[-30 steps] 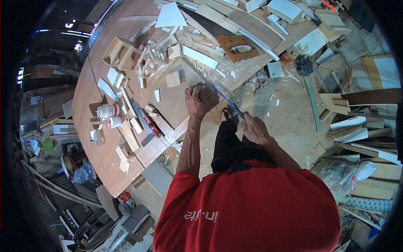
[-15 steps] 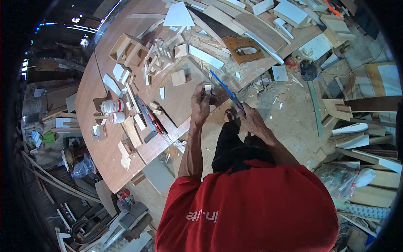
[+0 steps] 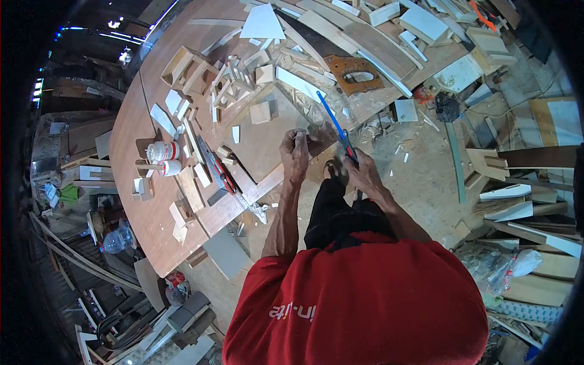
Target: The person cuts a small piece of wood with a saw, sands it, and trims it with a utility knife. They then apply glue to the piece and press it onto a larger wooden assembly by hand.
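My left hand [image 3: 294,152] is closed above the table's near edge, its fingertips pinching a small piece that is mostly hidden now. To its right, my right hand [image 3: 363,170] is wrapped round the dark and red handle of a saw with a blue frame [image 3: 331,117]. The saw points up and to the left, its far end over the table beside a long white strip [image 3: 300,84]. A small wooden block [image 3: 260,113] lies on the table beyond my left hand.
On the table [image 3: 135,115] are a wooden-handled handsaw [image 3: 354,74], small wooden frames [image 3: 234,84], white glue pots [image 3: 163,151] and a red-handled tool [image 3: 225,177]. Wood offcuts [image 3: 508,192] are stacked at the right, near a plastic bag [image 3: 496,267].
The blue saw has shifted slightly right and toward its top end. My left hand has turned a little, and the white face of the small piece no longer shows.
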